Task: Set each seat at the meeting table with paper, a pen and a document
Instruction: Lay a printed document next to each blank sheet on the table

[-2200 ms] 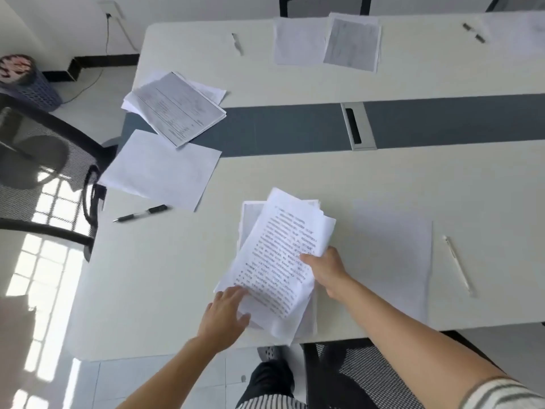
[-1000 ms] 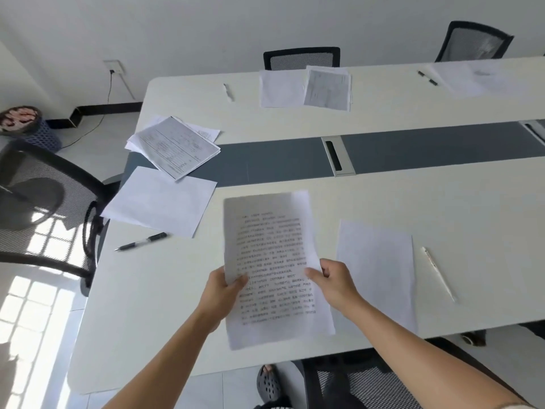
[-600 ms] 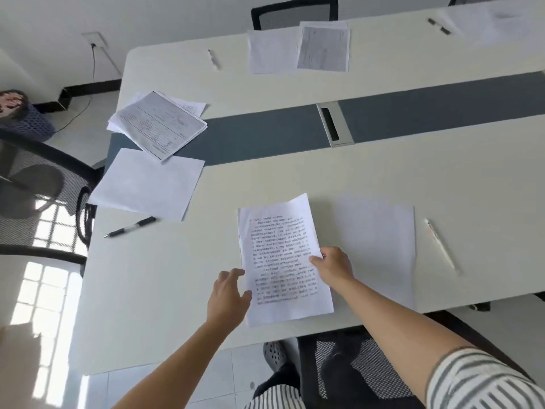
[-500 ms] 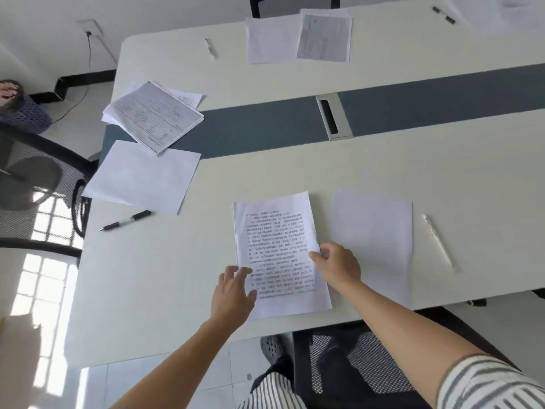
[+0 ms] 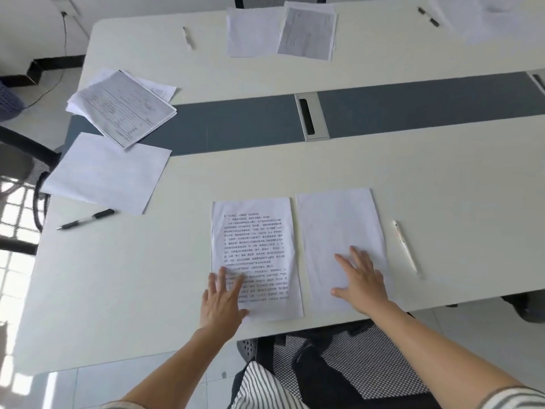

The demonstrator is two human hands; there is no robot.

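No text can be read. Dense printed lines are seen on the document (image 5: 253,255) at lower centre, on the stack of papers (image 5: 126,109) at upper left and on a sheet (image 5: 306,32) at the top, all too blurred.

1. We see the left grip (image 5: 222,299) lying flat, fingers straight and spread, on the lower left corner of the printed document (image 5: 255,246).
2. The right grip (image 5: 361,283) rests flat on the blank paper (image 5: 339,225), which lies just beside the document, on its right.
3. A white pen (image 5: 405,249) lies near the paper's right edge on the worktop (image 5: 442,187).
4. At the left end we see another blank sheet (image 5: 106,172), a black pen (image 5: 85,219) near it, and a loose pile of printed pages (image 5: 124,107) touching the sheet's far edge.
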